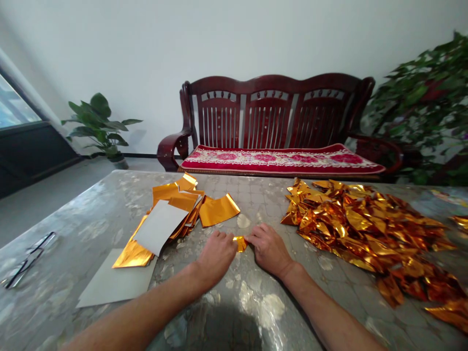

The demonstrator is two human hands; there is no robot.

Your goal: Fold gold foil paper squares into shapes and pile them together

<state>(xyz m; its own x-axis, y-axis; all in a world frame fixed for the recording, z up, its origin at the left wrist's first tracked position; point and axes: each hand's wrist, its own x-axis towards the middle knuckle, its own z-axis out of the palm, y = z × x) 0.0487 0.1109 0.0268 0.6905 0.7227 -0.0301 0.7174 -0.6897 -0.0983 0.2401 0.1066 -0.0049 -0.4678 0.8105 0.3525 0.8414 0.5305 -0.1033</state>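
Foil, a small folded gold piece [240,243], lies right between the 2 hands, out in the middle of the tabletop [261,197] and square in front of the person. From the left hand [218,256] it sits just off the fingertips toward the right edge; from the right hand [268,247], toward the left edge. Neither is nearer, since both touch it. Each hand's fingers look closed onto 1 end of it, the left hand's bunched, the right hand's curled, though from here I can't make out the thumbs. Its ends are covered, so I can't be sure of its long axis; what shows seems to run crosswise, hand to hand.

Beyond the left hand, toward the far left corner, flat gold sheets [219,210] lie fanned, with a grey card [161,223] on top. Over by the right edge spreads a heap of folded foil [360,222], well apart from the right hand.
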